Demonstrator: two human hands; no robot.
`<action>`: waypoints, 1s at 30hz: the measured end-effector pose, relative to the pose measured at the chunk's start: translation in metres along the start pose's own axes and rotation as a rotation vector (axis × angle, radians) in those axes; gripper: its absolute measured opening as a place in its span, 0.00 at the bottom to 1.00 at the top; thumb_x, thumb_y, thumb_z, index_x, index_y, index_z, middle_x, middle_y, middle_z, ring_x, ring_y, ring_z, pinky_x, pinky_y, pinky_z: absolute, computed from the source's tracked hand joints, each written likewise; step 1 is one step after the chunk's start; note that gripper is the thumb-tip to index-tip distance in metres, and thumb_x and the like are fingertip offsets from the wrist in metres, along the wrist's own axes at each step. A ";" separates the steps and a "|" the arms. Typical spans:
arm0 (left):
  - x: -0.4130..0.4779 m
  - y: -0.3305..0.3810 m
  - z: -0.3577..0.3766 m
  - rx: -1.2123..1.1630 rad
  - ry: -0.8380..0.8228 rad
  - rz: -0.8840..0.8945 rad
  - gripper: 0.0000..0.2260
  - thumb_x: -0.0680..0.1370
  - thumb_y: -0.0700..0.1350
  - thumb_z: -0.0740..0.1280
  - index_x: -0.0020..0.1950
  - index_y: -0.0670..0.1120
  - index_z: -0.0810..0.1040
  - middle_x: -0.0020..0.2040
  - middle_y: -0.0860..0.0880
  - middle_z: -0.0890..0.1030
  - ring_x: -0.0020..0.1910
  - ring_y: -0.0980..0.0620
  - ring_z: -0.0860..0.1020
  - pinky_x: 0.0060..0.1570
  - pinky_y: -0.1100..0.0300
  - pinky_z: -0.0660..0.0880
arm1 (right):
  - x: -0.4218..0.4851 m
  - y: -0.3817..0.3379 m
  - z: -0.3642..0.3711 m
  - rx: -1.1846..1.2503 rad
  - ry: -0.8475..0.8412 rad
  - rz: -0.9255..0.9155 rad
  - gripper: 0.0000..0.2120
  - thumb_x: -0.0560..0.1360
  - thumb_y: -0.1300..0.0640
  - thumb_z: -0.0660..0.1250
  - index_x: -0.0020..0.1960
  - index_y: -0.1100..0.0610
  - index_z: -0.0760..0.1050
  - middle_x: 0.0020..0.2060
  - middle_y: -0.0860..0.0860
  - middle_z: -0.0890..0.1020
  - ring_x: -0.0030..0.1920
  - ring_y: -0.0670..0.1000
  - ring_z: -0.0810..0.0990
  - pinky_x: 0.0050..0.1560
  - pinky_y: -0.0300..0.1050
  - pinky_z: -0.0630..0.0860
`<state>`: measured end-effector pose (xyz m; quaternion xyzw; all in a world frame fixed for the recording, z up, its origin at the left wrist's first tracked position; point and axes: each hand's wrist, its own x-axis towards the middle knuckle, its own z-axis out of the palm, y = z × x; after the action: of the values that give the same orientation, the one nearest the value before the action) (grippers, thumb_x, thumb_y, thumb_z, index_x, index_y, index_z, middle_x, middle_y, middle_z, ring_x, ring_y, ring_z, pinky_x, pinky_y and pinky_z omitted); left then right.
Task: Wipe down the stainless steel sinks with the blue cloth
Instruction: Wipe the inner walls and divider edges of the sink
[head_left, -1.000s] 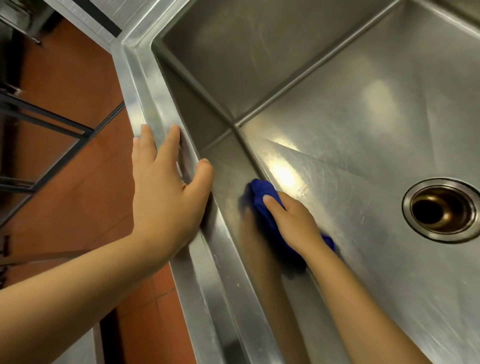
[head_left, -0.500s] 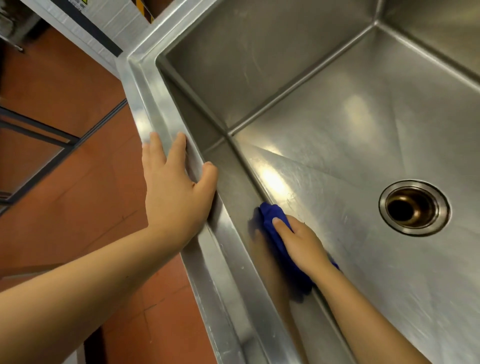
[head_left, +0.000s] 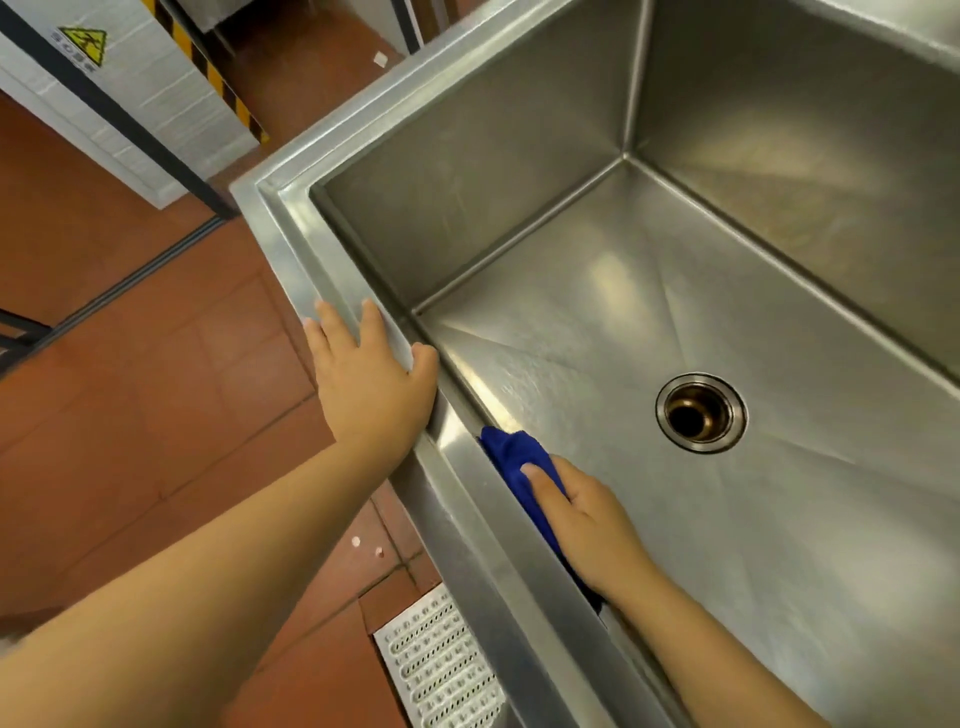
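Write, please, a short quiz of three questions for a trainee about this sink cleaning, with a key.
1. True or false: the left hand holds the blue cloth.
2. Where does the right hand hold the cloth? A) on a worktop B) low against the near wall of the sink C) over a tap
3. Fill in: the left hand rests on the sink's ___.
Key: 1 false, the right hand holds it; 2 B; 3 rim.
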<state>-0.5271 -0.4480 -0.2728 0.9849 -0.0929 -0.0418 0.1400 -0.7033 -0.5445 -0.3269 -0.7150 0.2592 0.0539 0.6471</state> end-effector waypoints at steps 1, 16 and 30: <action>-0.002 0.001 -0.002 0.005 -0.012 -0.001 0.29 0.79 0.53 0.60 0.78 0.47 0.56 0.79 0.40 0.46 0.77 0.41 0.43 0.75 0.45 0.51 | -0.005 -0.004 -0.002 -0.001 0.000 0.013 0.13 0.81 0.44 0.56 0.51 0.47 0.77 0.41 0.46 0.82 0.44 0.47 0.80 0.44 0.40 0.72; -0.090 0.024 0.001 0.008 -0.102 -0.056 0.33 0.79 0.56 0.60 0.79 0.47 0.50 0.79 0.42 0.40 0.77 0.44 0.39 0.75 0.47 0.46 | -0.037 0.000 -0.021 -0.009 -0.092 0.117 0.16 0.82 0.45 0.54 0.54 0.54 0.75 0.48 0.51 0.82 0.50 0.51 0.79 0.54 0.46 0.74; -0.095 0.029 0.009 0.122 -0.016 -0.054 0.30 0.79 0.55 0.59 0.79 0.49 0.52 0.79 0.43 0.43 0.78 0.46 0.40 0.74 0.47 0.52 | 0.007 0.061 -0.015 -0.047 -0.209 0.122 0.16 0.82 0.45 0.53 0.60 0.51 0.73 0.54 0.51 0.80 0.52 0.51 0.77 0.58 0.50 0.73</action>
<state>-0.6258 -0.4596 -0.2675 0.9934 -0.0700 -0.0477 0.0780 -0.7276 -0.5630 -0.3820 -0.7033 0.2321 0.1734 0.6493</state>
